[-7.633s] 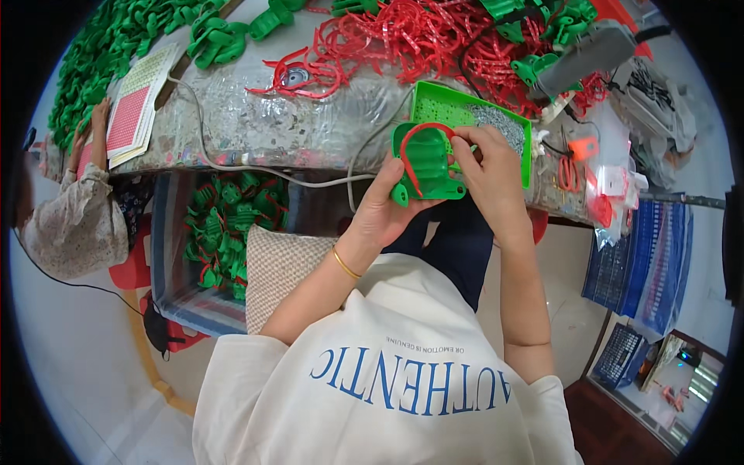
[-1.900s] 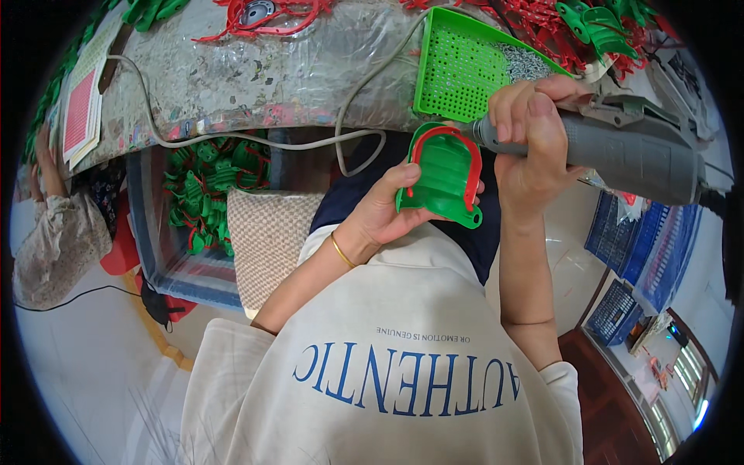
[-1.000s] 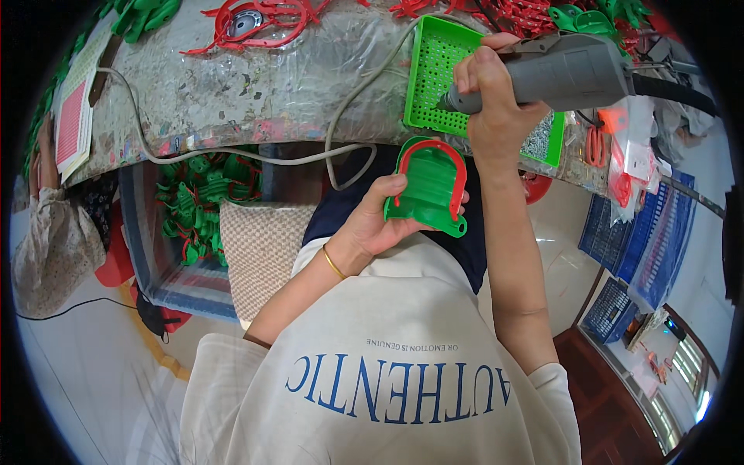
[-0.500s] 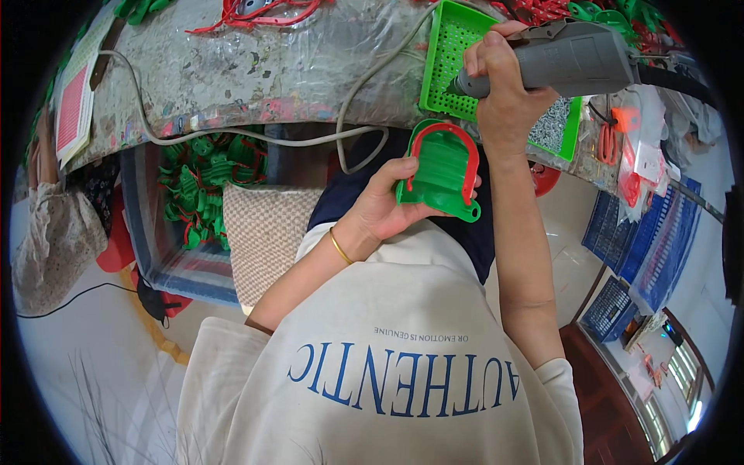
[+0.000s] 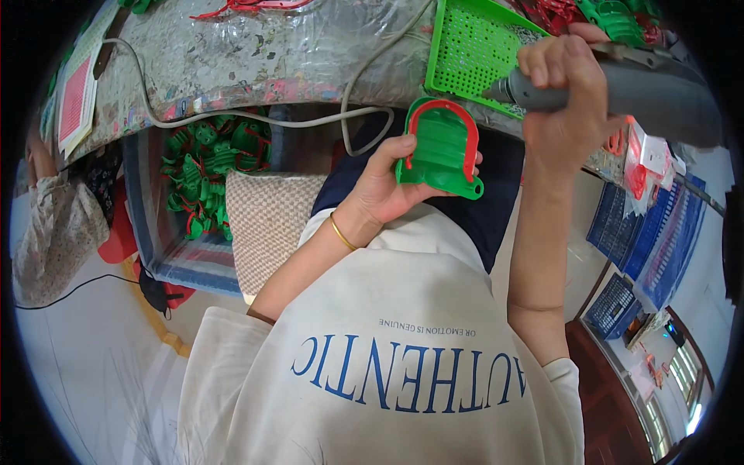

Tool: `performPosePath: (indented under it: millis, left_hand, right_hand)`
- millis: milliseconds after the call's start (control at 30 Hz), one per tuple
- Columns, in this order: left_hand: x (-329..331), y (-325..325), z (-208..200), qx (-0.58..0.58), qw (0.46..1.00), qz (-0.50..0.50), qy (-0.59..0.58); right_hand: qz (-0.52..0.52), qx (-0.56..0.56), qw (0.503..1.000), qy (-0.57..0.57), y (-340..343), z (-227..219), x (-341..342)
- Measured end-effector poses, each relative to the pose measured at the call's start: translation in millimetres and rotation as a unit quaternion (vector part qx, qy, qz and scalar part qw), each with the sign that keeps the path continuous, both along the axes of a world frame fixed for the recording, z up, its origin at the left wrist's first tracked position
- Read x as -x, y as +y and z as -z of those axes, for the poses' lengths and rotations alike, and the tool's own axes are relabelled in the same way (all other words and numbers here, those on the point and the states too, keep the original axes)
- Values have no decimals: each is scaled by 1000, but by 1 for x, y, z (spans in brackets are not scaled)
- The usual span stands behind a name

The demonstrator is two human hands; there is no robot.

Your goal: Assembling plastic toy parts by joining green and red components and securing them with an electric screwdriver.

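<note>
My left hand [image 5: 376,186] is closed around a green plastic moulded part [image 5: 442,146], held in front of my lap. A red U-shaped strip [image 5: 472,138] runs round the part's edge, and a small loop stands out at its lower right corner. Wrapped round a grey electric screwdriver [image 5: 651,97], my right hand [image 5: 570,108] is raised at the table's front edge. The tool lies nearly level, its tip pointing left, apart from the green part and close to the lower right of a bright green perforated tray [image 5: 432,70]. Its far end is blurred.
A grey cable [image 5: 232,122] loops along the worn table [image 5: 263,70]. Below at left, a bin [image 5: 147,232] holds several green and red parts [image 5: 205,174], beside a beige woven cloth [image 5: 271,221]. Another person's sleeve [image 5: 62,244] shows far left. Blue crates [image 5: 659,232] stand right.
My right hand has moved right with the screwdriver, away from over the green tray. The left hand keeps its hold on the green part, and the whole view has shifted slightly.
</note>
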State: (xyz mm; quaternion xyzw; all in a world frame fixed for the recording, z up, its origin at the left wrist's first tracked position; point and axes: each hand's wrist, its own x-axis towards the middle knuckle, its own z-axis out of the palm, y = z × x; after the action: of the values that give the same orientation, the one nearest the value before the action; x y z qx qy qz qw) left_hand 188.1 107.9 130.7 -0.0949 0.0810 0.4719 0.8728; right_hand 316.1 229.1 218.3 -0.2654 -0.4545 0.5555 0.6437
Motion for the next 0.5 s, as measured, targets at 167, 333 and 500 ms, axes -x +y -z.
performPosePath:
  millis: [167, 333, 500]
  left_hand:
    - [2, -1, 4, -36, 999, -6, 35]
    - [2, -4, -2, -50, 997, -7, 57]
    - [0, -7, -5, -36, 997, -22, 61]
  right_hand:
    - [-17, 0, 995, -99, -47, -27, -3]
    - [-3, 7, 999, -35, -62, -21, -5]
    - [-9, -3, 999, -45, -69, -18, -9]
